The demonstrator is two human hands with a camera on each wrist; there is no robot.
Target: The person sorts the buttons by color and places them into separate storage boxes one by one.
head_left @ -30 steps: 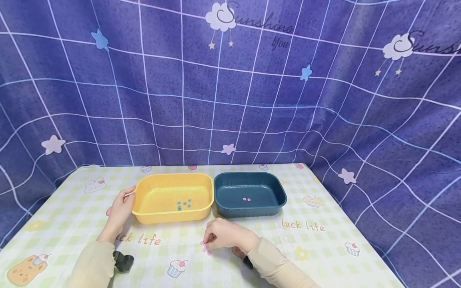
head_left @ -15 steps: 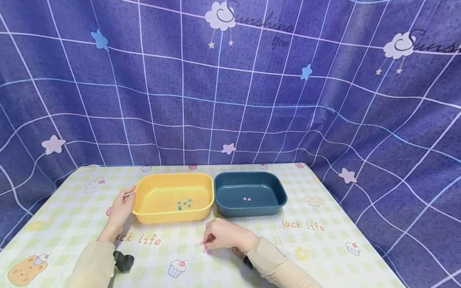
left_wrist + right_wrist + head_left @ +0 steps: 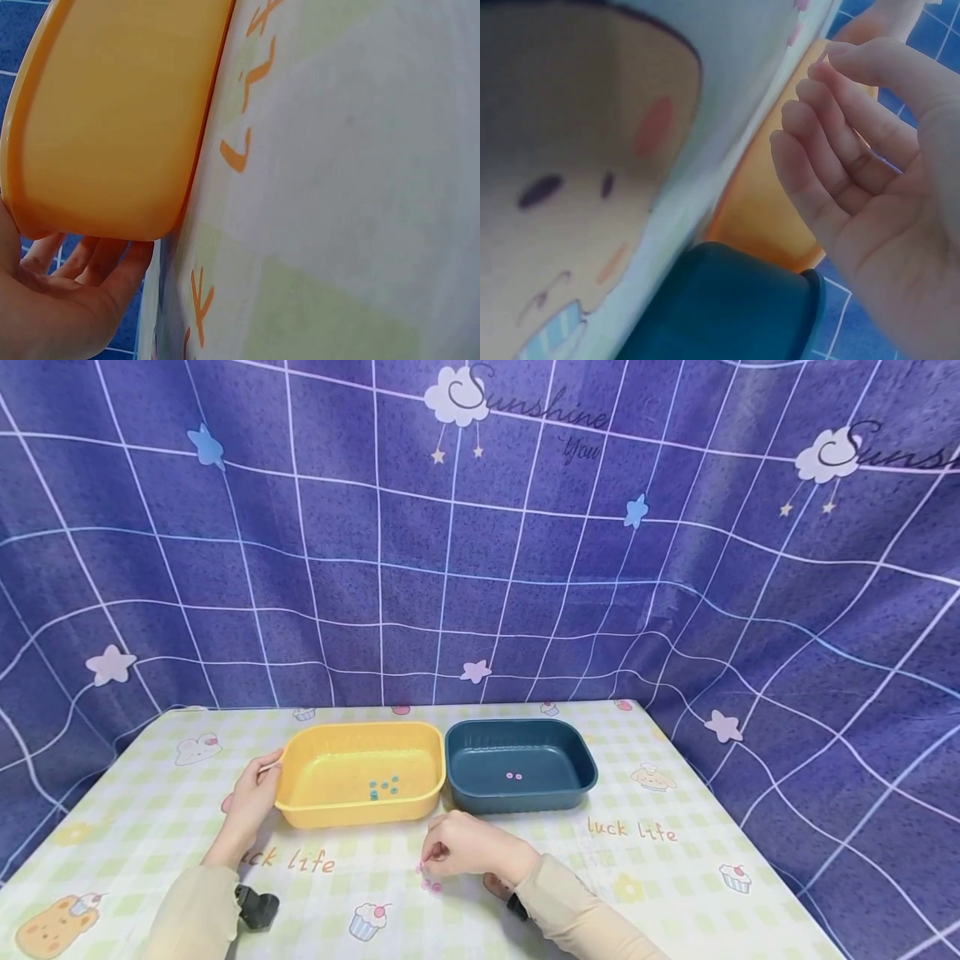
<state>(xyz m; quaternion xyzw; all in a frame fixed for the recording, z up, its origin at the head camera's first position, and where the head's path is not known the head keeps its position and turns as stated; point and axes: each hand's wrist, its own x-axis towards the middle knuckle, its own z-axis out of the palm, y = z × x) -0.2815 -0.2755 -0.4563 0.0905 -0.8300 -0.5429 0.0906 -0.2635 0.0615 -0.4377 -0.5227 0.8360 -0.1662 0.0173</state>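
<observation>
- Head: the left hand [image 3: 251, 797] gripped the near end of the yellow tray [image 3: 360, 813] at its rim. To that hand's right, inside the tray, lay teal beads [image 3: 385, 785], which neither wrist view showed.
- Head: the right hand [image 3: 471, 847] bent over the cloth [image 3: 322, 902], its thumb and forefinger pinching a pink bead [image 3: 421, 867]. The loose beads [image 3: 437, 887], also pink, lay just below its fingertips. Beyond the hand stood the blue tray [image 3: 517, 802], holding the two beads [image 3: 518, 777] seen in this view alone.
- Left wrist: the left hand's fingers curved against the tray's outer end wall, a grasp mostly hidden from the head camera. The thumb, partly cut off, met the rim.
- Right wrist: the palm showed, with a thin pink edge between thumb and forefinger; the other three fingers curved loosely. Past the fingertips, the left hand appeared at the yellow tray's far end.
</observation>
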